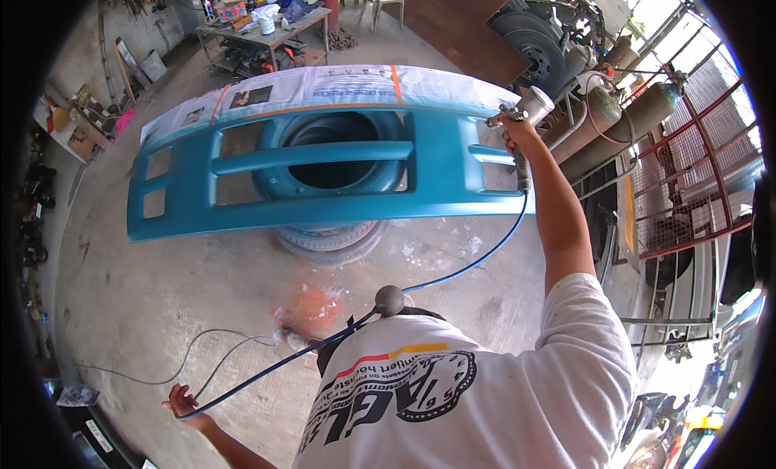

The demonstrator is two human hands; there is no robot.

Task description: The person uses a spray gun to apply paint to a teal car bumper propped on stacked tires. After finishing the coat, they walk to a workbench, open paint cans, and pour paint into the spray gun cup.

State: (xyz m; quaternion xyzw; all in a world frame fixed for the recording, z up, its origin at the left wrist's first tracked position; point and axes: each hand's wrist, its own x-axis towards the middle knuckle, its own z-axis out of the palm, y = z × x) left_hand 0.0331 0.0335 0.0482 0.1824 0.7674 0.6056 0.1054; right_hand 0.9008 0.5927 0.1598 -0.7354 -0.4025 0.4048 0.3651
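Note:
My right hand [515, 134] grips a spray gun [529, 109] with a silver cup, at the right end of a teal bumper-like panel [311, 205]. The panel lies across stacked tyres [327, 247], with printed masking sheets [315, 85] and orange tape along its far edge. A blue hose [461, 267] runs down from the gun past my body to my left hand [184, 404] at the lower left. My left hand holds the hose low, away from the panel, with its fingers loosely curled.
A cluttered table [267, 37] and a stool [384, 0] stand behind. Gas cylinders [598, 121], a large vehicle wheel [521, 53] and a red mesh frame [687, 162] crowd the right. A thin grey line [121, 370] loops across the concrete floor [153, 307], near an orange paint stain.

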